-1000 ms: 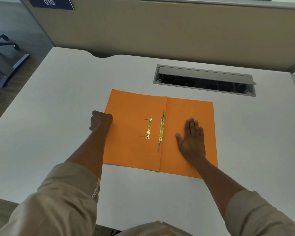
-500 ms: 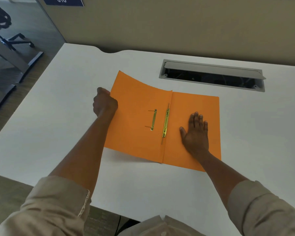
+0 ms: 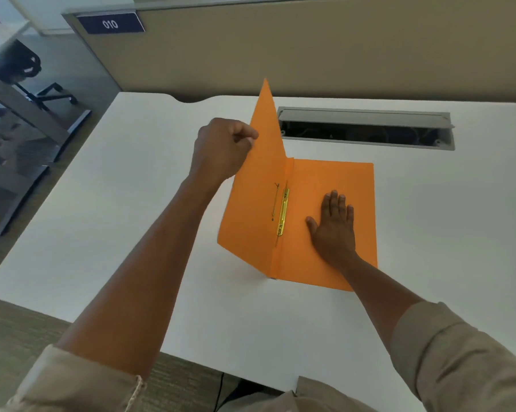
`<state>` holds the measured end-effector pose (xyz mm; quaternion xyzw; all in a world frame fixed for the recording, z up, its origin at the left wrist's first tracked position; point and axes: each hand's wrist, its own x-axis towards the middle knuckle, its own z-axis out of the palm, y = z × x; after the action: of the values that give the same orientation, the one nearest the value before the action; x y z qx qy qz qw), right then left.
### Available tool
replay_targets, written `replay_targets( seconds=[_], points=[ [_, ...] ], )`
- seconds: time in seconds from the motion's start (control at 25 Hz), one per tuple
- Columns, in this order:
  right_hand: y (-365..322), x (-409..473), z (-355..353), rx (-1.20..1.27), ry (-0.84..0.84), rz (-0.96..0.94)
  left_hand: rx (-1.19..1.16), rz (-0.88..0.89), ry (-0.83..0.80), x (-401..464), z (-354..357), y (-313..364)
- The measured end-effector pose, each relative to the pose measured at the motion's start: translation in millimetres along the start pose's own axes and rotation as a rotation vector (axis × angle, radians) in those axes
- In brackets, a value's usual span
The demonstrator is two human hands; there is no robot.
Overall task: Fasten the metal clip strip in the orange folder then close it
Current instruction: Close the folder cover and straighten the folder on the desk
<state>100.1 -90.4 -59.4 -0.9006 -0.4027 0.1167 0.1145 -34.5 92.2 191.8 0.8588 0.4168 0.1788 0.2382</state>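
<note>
An orange folder lies on the white desk with its right half flat. Its left cover stands nearly upright, lifted off the desk. My left hand pinches the outer edge of that raised cover. My right hand rests flat, fingers spread, on the right half. A brass clip strip runs along the spine fold, and a thin metal fastener piece shows on the raised cover beside it.
A grey cable tray opening with a hinged lid sits in the desk just behind the folder. A beige partition closes off the back. At the left, past the desk edge, stand an office chair and another desk.
My left hand has lifted the left cover from flat on the desk to nearly upright, swinging it rightward. My right hand stays flat on the right half.
</note>
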Motion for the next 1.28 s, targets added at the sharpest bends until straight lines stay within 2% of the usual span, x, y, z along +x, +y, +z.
replay_targets(
  seconds=[0.2,0.4,0.56,0.92,1.12,1.28],
  points=[
    [33.7,-0.6,-9.6,0.008,-0.036,-0.018,0.084,0.234,-0.065,-16.8,42.6,61.0],
    [96.4,-11.8,-26.4,-0.026,-0.006,0.028,0.214,0.299,-0.102,-40.9,96.0,104.1],
    [135.4,-21.0,-40.8,-0.024,0.001,0.085,0.376,0.408,-0.197,-64.3,145.9,132.6],
    [177.4,-39.7,-50.7,-0.006,0.075,0.138,0.646,0.395,-0.444,-93.4,249.4,155.4],
    [176.8,-41.7,-51.4,-0.031,0.098,0.119,0.650,0.307,-0.524,-104.3,285.5,153.3],
    [178.5,-41.4,-50.5,-0.021,0.093,0.129,0.646,0.304,-0.543,-107.7,297.4,148.4]
  ],
)
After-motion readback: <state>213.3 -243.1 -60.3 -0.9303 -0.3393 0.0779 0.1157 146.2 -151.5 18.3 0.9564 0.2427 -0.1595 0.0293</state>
